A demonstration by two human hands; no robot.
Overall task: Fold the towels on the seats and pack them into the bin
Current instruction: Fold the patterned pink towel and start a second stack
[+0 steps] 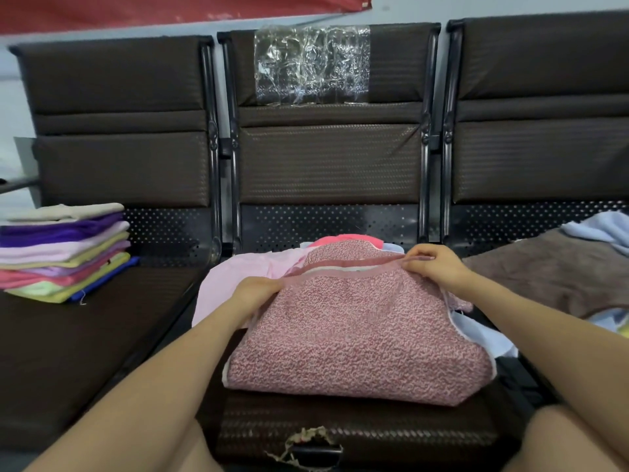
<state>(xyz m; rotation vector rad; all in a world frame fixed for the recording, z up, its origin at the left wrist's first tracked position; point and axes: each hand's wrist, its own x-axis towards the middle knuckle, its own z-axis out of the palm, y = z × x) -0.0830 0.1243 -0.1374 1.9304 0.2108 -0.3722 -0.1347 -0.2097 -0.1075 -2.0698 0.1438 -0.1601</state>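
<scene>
On the middle seat [340, 434] lay a soft, limp pink speckled towel [357, 335], likely light and floppy, its far hem pinched at each corner by the left hand [257, 291] and right hand [437, 264].

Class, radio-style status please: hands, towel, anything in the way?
Left hand and right hand both pinching far hem of pink speckled towel, middle seat. Fold under way. Loose towels underneath. No bin in view.
</scene>
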